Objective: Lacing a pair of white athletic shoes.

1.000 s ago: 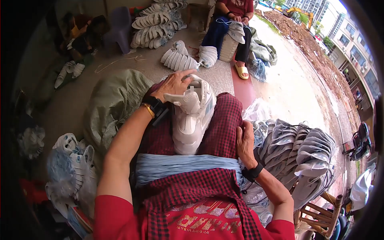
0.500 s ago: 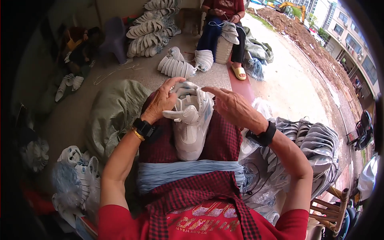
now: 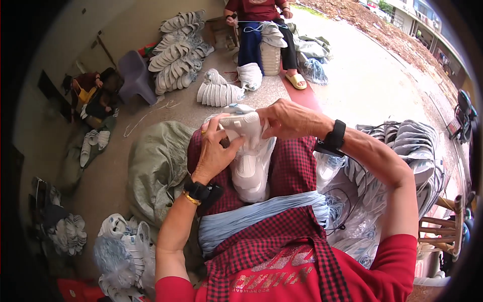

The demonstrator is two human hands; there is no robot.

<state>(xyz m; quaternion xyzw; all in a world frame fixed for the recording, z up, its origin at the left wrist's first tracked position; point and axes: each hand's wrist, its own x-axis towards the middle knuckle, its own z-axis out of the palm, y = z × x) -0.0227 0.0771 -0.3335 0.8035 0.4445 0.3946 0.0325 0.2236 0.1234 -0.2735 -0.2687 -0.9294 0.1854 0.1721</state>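
A white shoe upper [image 3: 251, 176] rests on my lap over the dark red checked cloth, its toe toward me. My left hand [image 3: 215, 153] grips the left edge of the shoe's raised white tongue [image 3: 243, 126], thumb on its near face. On the other side, my right hand [image 3: 296, 120] has its fingers closed at the tongue's right edge, partly hiding the shoe opening. A thick bundle of light blue laces [image 3: 261, 216] lies across my lap, between the toe and my body.
Stacked shoe uppers [image 3: 417, 146] stand at my right, above a wooden stool [image 3: 445, 224]. Bagged uppers [image 3: 123, 251] and a green sack [image 3: 156, 161] are at my left. Ahead, a seated person [image 3: 259, 30] holds a blue lace; another person [image 3: 90, 93] sits far left, near a purple chair [image 3: 137, 75].
The tongue has been lifted up and now stands between my hands. My left hand has moved from the rim onto it, and my right fingers have closed in. The view has shifted left.
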